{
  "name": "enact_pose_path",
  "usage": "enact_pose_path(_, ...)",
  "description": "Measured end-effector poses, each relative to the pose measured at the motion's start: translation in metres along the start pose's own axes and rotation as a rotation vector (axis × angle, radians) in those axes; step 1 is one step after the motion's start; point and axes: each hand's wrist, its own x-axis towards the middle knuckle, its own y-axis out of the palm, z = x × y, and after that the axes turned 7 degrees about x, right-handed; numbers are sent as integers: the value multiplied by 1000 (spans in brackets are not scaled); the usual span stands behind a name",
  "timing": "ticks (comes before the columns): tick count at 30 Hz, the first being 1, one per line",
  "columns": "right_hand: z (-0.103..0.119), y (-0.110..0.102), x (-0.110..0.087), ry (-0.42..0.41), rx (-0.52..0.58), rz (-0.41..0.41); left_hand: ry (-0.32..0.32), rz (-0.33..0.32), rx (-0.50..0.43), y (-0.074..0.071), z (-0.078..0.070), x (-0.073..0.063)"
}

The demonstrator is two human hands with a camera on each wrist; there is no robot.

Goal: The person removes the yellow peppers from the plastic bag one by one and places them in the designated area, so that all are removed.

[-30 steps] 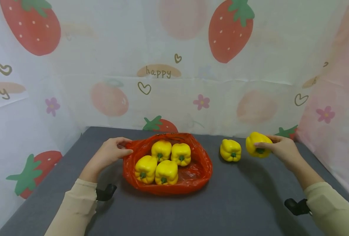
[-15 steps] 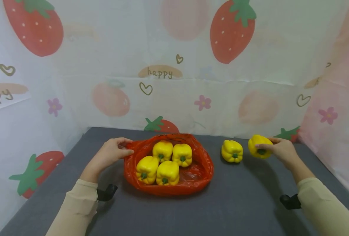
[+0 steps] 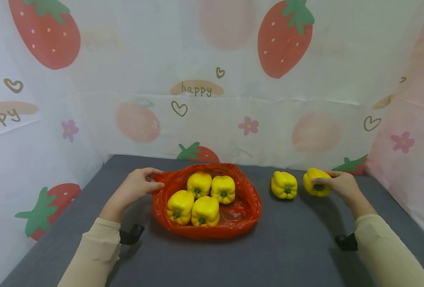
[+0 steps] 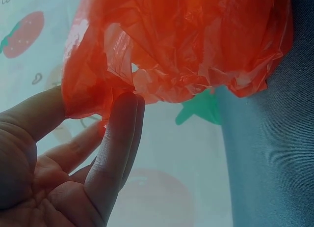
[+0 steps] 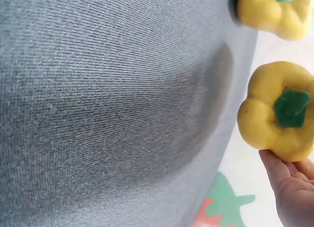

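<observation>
A red plastic bag (image 3: 238,223) lies open on the table with several yellow bell peppers (image 3: 205,209) inside, mostly on its left side. My left hand (image 3: 134,187) pinches the bag's left rim between thumb and fingers; the left wrist view shows the thin red film (image 4: 98,84) caught at the fingertips. At the right, my right hand (image 3: 342,186) grips a yellow bell pepper (image 3: 316,183) from its right side, green stem towards me. In the right wrist view this pepper (image 5: 267,114) appears off the cloth. Another yellow pepper (image 3: 283,185) sits on the table between bag and right hand.
Dark grey cloth covers the table (image 3: 233,263). A pale curtain (image 3: 212,131) printed with strawberries, hearts and flowers stands close behind the table and along both sides. Black wrist devices (image 3: 132,235) stick out from both cuffs.
My right hand has lowered slightly with its pepper, and the pepper's shadow is now nearer to it. The left hand keeps its hold on the bag. The whole view has shifted a little.
</observation>
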Motion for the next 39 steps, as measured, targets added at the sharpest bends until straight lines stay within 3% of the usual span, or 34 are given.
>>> enact_pose_path(21, -12, 1, 2, 65, -9, 37, -13, 2, 1, 1, 1, 0)
enact_pose_path(30, -14, 2, 6, 98, -21, 57, 23, -9, 2, 1, 5, 1)
enact_pose_path(39, -12, 5, 7, 76, -28, 69, 16, -7, 6, 0, 5, 2)
